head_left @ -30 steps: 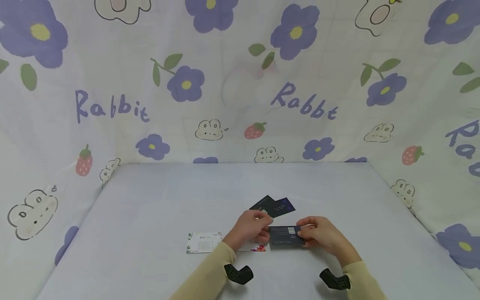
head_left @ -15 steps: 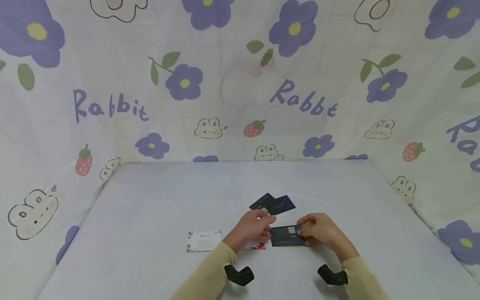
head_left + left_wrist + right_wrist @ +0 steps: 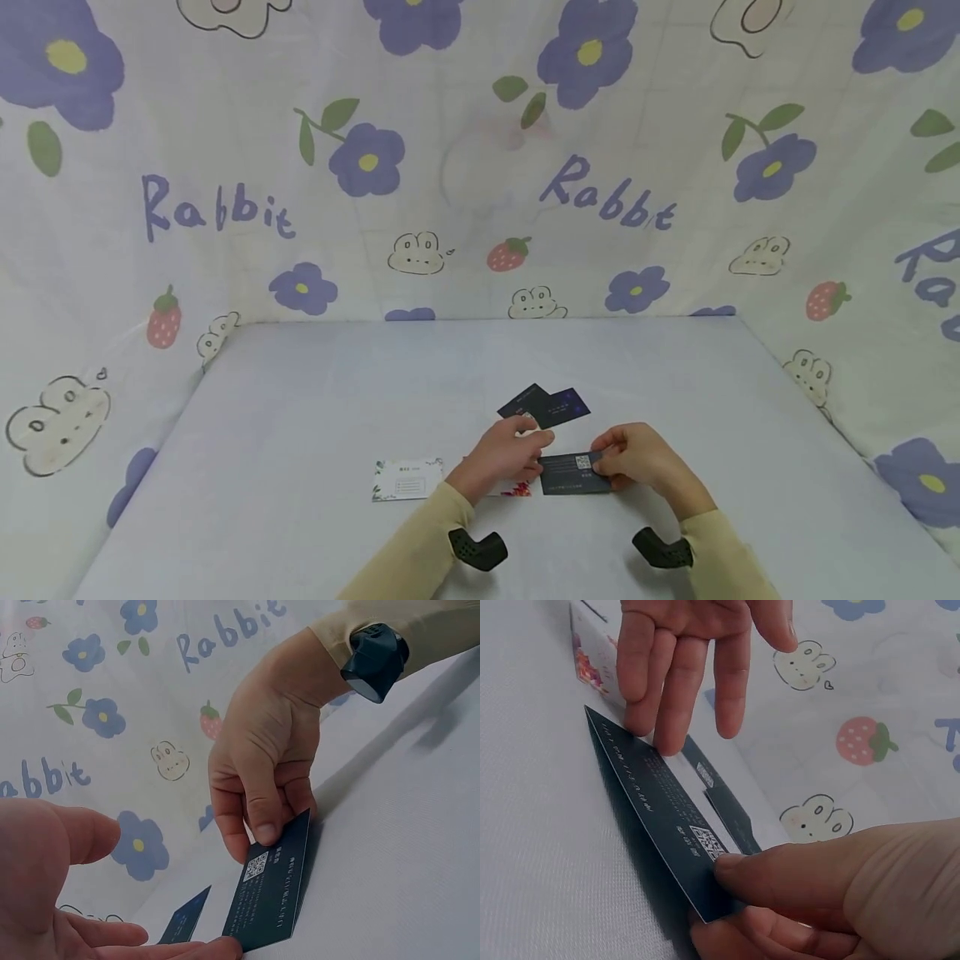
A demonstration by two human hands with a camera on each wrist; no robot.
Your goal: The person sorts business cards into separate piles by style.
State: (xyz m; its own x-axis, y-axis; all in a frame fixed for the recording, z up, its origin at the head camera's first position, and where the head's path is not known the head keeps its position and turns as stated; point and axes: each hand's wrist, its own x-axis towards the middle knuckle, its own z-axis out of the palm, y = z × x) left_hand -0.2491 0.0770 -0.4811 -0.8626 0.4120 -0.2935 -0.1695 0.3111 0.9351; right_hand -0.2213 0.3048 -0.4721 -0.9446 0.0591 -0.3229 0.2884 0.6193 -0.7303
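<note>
My right hand pinches the right end of a dark business card, thumb on its printed face beside a QR code. In the right wrist view the card is tilted, with a shadow under its near edge. My left hand is at the card's left end, fingers extended and thumb held apart. A fingertip of that hand meets the card's end in the left wrist view. Beneath the left hand, a white card with red flowers is mostly hidden.
Farther back, two dark cards overlap, a black one and one with blue spots. A white card with leafy corners lies left of the left hand. Patterned cloth walls the white table.
My left thumb and fingers have spread slightly. The dark card has shifted a little toward me, still in the right hand's pinch. The head view has tilted slightly.
</note>
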